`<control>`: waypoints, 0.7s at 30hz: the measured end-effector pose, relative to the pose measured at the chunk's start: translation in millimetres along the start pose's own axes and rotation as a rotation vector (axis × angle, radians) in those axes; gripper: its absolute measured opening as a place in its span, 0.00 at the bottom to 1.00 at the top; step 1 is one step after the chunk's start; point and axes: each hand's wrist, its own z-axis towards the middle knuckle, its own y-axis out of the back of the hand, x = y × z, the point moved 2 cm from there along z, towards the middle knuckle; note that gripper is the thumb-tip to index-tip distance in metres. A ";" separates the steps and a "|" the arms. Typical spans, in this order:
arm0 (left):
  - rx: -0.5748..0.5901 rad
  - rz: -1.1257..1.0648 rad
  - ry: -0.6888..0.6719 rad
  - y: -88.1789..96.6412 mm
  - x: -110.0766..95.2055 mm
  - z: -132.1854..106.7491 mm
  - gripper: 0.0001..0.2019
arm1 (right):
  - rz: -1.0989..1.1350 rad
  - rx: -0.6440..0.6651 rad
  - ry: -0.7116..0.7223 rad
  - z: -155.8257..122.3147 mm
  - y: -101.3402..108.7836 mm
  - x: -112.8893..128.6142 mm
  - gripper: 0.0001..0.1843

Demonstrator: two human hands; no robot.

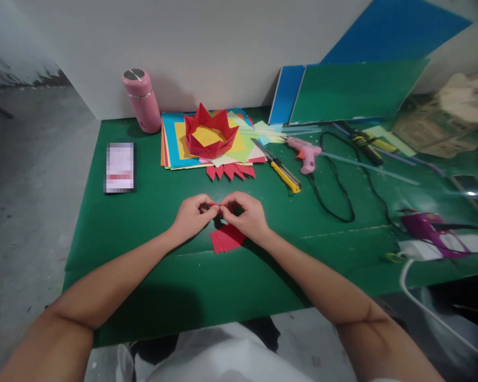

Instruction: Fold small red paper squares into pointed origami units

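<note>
Between the fingertips of my left hand and my right hand is a small piece of red paper, mostly hidden by the fingers. Both hands pinch it, thumbs pressed close together, a little above the green table. Just below my right hand lies a small stack of red paper pieces, partly covered by that hand. Farther back, a ring of folded red paper with pointed tips rests on coloured paper sheets. Several pointed folded red pieces lie at the front edge of those sheets.
A pink bottle and a pixelated rectangular item are on the left. To the right lie a yellow utility knife, a pink glue gun with a black cord, cutters and a purple-and-white power strip. Green and blue boards lean behind.
</note>
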 end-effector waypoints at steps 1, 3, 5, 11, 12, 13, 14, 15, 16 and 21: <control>0.000 -0.013 0.011 0.1 -0.4 0.0 0.07 | -0.047 -0.009 0.042 -0.1 0.5 1.0 0.03; 0.009 -0.035 0.033 0.4 -0.8 0.1 0.08 | -0.139 -0.023 0.156 -0.2 1.5 3.0 0.04; 0.026 -0.054 0.046 0.8 -1.0 0.2 0.08 | -0.218 -0.030 0.292 -0.2 2.6 4.8 0.04; 0.061 -0.163 0.068 2.8 -1.3 2.3 0.08 | -0.438 -0.064 0.544 -1.3 5.8 8.4 0.06; 0.068 -0.186 0.079 3.2 -1.2 2.6 0.08 | -0.461 -0.063 0.564 -1.7 6.0 8.8 0.06; 0.076 -0.207 0.090 3.7 -1.2 2.9 0.08 | -0.477 -0.062 0.577 -2.0 6.2 9.0 0.06; 0.085 -0.224 0.102 4.1 -1.2 3.1 0.08 | -0.487 -0.060 0.583 -2.3 6.3 9.0 0.06; 0.094 -0.238 0.114 4.7 -1.3 3.3 0.08 | -0.493 -0.059 0.583 -2.6 6.3 8.8 0.06; 0.102 -0.248 0.126 5.3 -1.6 3.3 0.08 | -0.498 -0.058 0.580 -2.7 6.3 8.5 0.06; 0.142 -0.282 0.153 8.0 -3.8 3.4 0.09 | -0.521 -0.050 0.581 -3.3 6.5 7.1 0.06</control>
